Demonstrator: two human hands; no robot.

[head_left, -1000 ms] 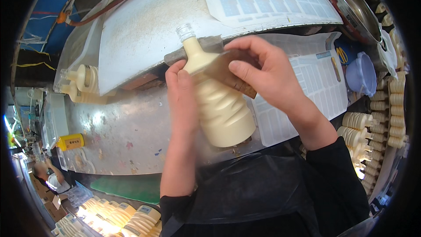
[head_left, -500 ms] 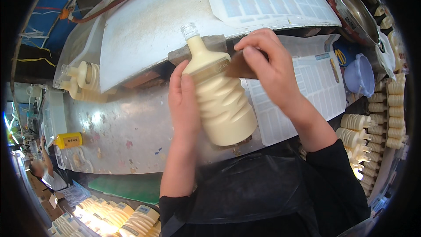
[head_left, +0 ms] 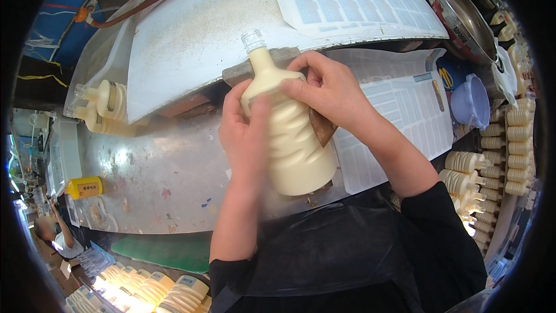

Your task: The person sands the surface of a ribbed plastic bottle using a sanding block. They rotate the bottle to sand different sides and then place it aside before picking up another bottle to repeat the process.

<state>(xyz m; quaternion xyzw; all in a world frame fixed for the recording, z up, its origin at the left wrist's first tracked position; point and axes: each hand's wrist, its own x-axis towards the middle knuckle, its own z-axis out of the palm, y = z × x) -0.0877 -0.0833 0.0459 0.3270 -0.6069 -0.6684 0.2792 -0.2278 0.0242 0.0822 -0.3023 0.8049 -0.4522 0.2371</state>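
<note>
A cream bottle (head_left: 298, 165) with a ribbed, twisted body and a clear threaded neck lies tilted on the metal worktop, its neck pointing away from me. My left hand (head_left: 243, 127) grips its left side, fingers at the shoulder and thumb over the front, slightly blurred. At the shoulder's right side, my right hand (head_left: 327, 90) has thumb and forefinger pinched against the bottle. Tucked under that hand is a brown flat scraper-like piece (head_left: 321, 127), lying along the bottle's right side. My right fingers cover much of the shoulder band. A grey block (head_left: 237, 73) sits behind the neck.
Label sheets (head_left: 399, 139) lie on the right, with another sheet (head_left: 359, 0) on the white board behind. Two cream bottles (head_left: 107, 104) and a yellow bottle (head_left: 85, 188) stand left. A purple basin (head_left: 472, 101) and rows of bottles (head_left: 463, 177) are right. Another person (head_left: 58, 235) is far left.
My right hand has moved left onto the bottle's shoulder, and the brown piece has swung down beside the body. My left thumb has shifted up and inward.
</note>
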